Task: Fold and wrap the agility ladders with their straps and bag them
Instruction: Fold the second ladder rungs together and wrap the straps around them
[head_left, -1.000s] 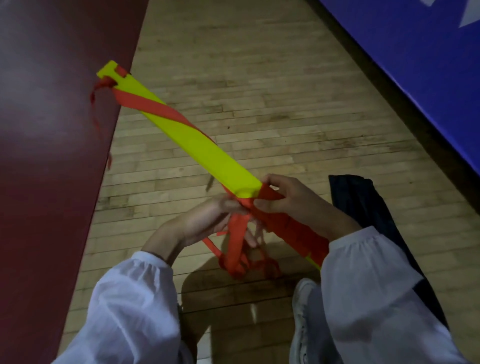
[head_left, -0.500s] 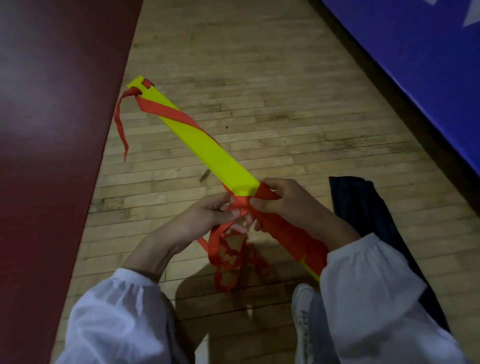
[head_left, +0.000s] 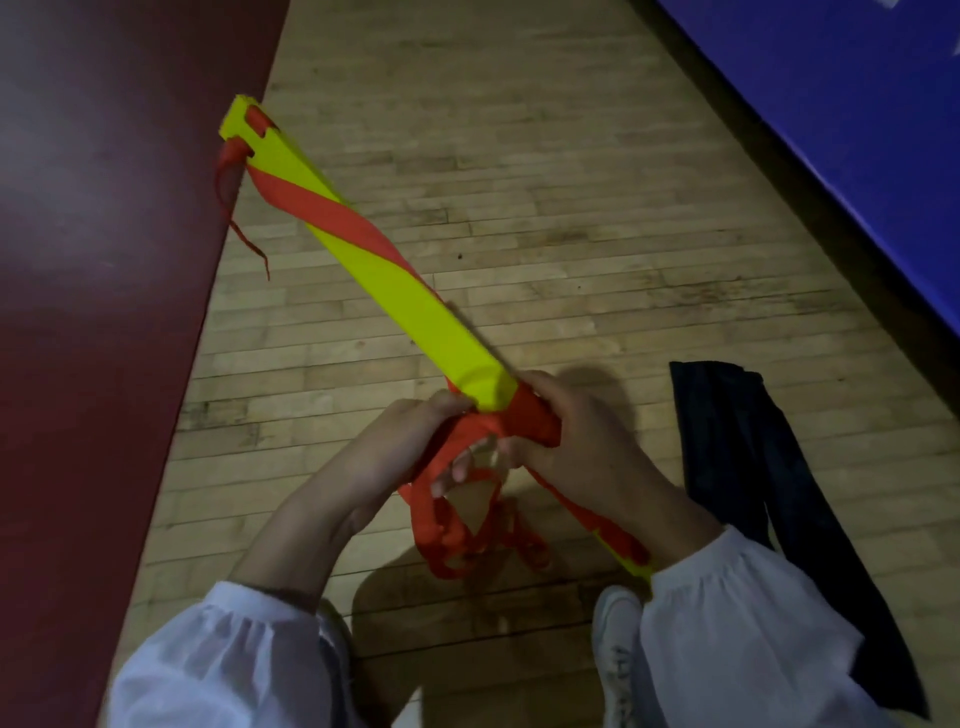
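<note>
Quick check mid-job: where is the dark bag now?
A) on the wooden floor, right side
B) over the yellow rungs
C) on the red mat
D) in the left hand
A: the dark bag lies on the wooden floor beside the right hand, which grips the yellow rungs while the left hand holds the red strap.
</note>
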